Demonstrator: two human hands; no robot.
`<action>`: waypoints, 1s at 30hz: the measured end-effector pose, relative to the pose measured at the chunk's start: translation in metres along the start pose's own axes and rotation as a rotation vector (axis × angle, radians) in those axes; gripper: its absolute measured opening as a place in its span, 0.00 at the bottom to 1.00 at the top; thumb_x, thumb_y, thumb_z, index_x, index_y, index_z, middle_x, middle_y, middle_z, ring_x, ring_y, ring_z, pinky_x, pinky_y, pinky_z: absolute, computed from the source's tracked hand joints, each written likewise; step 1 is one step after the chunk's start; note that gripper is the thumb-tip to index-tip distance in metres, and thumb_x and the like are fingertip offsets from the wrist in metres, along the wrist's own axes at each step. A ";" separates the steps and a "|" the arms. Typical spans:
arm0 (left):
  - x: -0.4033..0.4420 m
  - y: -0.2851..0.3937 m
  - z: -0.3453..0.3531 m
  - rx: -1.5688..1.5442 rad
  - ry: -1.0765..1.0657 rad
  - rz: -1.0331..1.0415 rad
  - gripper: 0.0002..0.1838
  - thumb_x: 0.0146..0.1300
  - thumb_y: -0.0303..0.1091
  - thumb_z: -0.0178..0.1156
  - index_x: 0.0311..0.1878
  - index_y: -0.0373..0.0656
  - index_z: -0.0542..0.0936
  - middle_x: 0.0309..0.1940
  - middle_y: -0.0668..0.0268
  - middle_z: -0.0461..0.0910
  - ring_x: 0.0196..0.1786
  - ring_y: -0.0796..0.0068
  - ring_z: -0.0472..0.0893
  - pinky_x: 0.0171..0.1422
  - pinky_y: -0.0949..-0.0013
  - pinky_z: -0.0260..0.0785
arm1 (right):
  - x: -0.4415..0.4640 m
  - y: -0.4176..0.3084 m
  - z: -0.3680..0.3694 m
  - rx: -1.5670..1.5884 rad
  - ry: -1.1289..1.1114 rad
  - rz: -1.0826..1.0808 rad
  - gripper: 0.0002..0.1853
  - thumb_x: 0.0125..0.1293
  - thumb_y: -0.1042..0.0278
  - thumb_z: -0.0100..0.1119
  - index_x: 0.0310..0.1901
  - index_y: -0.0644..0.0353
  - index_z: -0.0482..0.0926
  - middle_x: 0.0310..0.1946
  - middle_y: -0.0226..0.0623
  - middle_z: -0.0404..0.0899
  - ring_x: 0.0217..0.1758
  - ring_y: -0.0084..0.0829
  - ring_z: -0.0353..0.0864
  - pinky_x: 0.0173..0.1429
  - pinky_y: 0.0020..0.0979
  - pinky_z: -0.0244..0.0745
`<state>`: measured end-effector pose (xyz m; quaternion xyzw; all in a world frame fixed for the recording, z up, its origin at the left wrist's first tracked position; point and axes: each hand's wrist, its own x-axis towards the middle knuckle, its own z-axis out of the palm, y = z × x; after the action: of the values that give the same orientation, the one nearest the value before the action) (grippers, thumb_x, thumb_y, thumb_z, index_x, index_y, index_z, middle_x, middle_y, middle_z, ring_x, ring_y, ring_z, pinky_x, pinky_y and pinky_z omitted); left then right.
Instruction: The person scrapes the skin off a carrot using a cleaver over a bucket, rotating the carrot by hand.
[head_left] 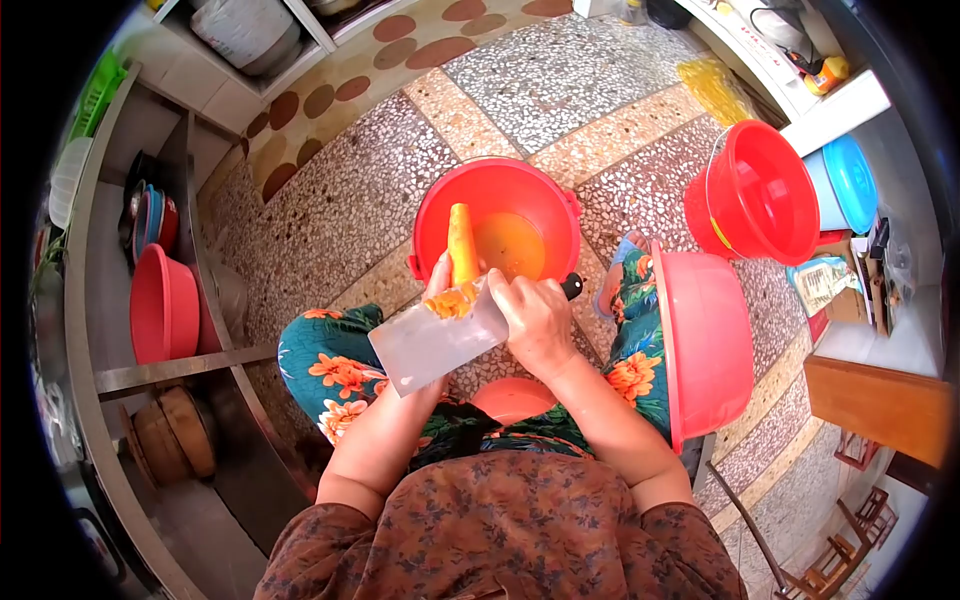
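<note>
My left hand, partly hidden behind the blade, is closed around a long, peeled-looking orange vegetable; its exact kind is unclear. In my right hand is a cleaver with a broad metal blade. The end of its black handle sticks out beyond my fingers. Cut orange bits lie at the blade's upper edge, against the vegetable. Just beyond both hands a red basin stands on the floor, with orange pieces or liquid in its bottom.
A pink basin stands by my right leg, and a red bucket is farther right near a blue-lidded container. Shelves on the left hold another red basin and a wooden tub. A small pink object sits between my legs.
</note>
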<state>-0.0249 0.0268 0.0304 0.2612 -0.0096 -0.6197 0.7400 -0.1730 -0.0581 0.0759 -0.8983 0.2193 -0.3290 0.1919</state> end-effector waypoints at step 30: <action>-0.015 -0.001 0.024 -0.224 0.319 0.033 0.22 0.79 0.49 0.57 0.65 0.44 0.75 0.55 0.60 0.83 0.56 0.62 0.84 0.59 0.57 0.80 | 0.000 0.017 0.006 -0.036 0.028 0.070 0.21 0.59 0.77 0.60 0.56 0.61 0.81 0.29 0.34 0.76 0.35 0.39 0.81 0.42 0.42 0.71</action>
<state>-0.0379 0.0313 0.0554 0.2721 0.1725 -0.5556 0.7665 -0.1737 -0.0706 0.0636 -0.8886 0.2592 -0.3306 0.1843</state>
